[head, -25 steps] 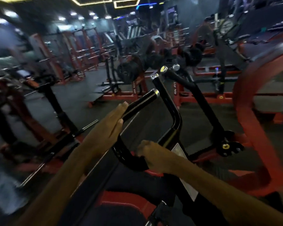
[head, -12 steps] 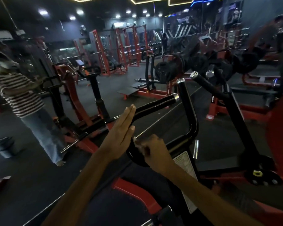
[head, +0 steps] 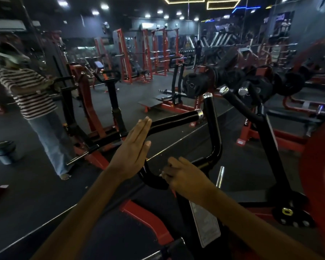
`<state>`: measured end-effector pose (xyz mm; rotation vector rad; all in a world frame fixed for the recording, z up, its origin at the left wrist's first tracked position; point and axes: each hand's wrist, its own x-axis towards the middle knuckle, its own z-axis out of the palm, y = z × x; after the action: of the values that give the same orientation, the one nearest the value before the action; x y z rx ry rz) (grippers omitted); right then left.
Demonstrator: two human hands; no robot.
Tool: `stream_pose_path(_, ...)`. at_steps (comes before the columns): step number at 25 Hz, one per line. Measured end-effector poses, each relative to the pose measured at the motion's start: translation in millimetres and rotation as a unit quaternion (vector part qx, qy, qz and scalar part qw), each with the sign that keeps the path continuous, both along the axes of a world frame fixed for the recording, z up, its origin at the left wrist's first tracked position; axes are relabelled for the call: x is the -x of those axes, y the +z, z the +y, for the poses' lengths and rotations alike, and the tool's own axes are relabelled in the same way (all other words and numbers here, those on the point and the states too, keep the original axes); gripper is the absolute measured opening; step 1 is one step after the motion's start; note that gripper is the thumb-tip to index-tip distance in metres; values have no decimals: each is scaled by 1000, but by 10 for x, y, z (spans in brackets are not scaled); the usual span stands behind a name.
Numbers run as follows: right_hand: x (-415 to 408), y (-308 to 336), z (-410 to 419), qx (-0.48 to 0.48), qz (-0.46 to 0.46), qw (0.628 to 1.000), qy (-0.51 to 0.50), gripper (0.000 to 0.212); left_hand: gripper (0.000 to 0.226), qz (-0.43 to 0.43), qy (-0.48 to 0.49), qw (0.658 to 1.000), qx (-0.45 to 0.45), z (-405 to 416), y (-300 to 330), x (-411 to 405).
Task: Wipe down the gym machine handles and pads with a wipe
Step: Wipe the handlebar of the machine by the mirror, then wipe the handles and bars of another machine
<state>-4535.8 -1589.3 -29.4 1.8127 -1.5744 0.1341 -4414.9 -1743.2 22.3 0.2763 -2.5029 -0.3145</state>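
A black U-shaped machine handle runs from a chrome-capped horizontal grip [head: 176, 119] through a low bend to an upright grip [head: 211, 124]. My left hand [head: 131, 152] lies flat against the horizontal grip's near end, fingers straight and together. My right hand [head: 184, 177] curls over the bend of the bar. A small pale edge of the wipe [head: 161, 174] shows at its fingertips, pressed to the bar; the remainder is hidden in the hand. A second black handle [head: 238, 104] stands to the right. A dark pad [head: 111, 231] with a red frame [head: 144, 214] lies below my arms.
A person in a striped shirt [head: 30, 94] stands at the left beside another red machine. A dark bin [head: 5, 152] sits on the floor near them. Black weight plates [head: 195, 82] hang behind the handles. Red racks line the back wall.
The view has swung left and steadied. My left hand has straightened flat against the grip. My right hand has slid slightly up the bend of the bar.
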Motion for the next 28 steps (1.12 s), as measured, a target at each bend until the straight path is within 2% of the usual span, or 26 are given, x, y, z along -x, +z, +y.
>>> stream_pose_path(1, 20, 7, 16, 15, -15, 1000, 2, 22, 57, -6, -2, 1000, -4, -8, 7, -16)
stream_pose_path(3, 39, 30, 80, 77, -162, 983, 33, 30, 56, -10, -18, 1000, -14, -13, 32, -62)
stream_pose_path(5, -3, 52, 166, 134, -374, 916, 54, 35, 52, 4, -34, 999, -26, -19, 58, -162)
stream_pose_path(7, -132, 122, 213, 151, -547, 820, 73, 17, 48, 22, -38, 999, -27, -53, 58, -308)
stream_pose_path(8, -228, 187, 205, 147, -602, 781, 74, 13, 48, 27, -39, 999, -23, -80, 42, -384)
stream_pose_path(9, -324, 250, 181, 145, -630, 759, 71, 20, 48, 28, -39, 999, -19, -116, 20, -461)
stream_pose_path(11, -481, 362, 74, 152, -655, 736, 78, 15, 52, 15, -30, 999, -19, -222, -38, -583)
stream_pose_path(12, -588, 417, -21, 160, -655, 733, 89, 8, 54, 9, -28, 999, -25, -307, -67, -662)
stream_pose_path(13, -694, 441, -145, 174, -627, 753, 98, 7, 54, 3, -30, 999, -37, -405, -86, -757)
stream_pose_path(15, -976, 404, -461, 183, -530, 822, 98, 11, 50, -12, -42, 996, -77, -650, -140, -1014)
stream_pose_path(16, -1114, 343, -641, 172, -501, 843, 92, 12, 49, -24, -43, 995, -92, -790, -179, -1174)
stream_pose_path(19, -1458, 102, -1194, 124, -487, 864, 39, 20, 44, -44, -4, 992, -115, -1251, -361, -1716)
stream_pose_path(20, -1487, 5, -1360, 118, -489, 864, 11, 15, 43, -50, 10, 990, -129, -1384, -432, -1881)
stream_pose_path(22, -1568, -144, -1703, 112, -533, 838, -38, 5, 44, -66, 33, 986, -149, -1692, -580, -2226)
stream_pose_path(25, -1675, -263, -2098, 95, -595, 794, -86, 16, 46, -97, 52, 978, -175, -2140, -700, -2469)
stream_pose_path(28, -1761, -244, -2456, 75, -618, 777, -93, 18, 50, -114, 43, 972, -200, -2463, -676, -2357)
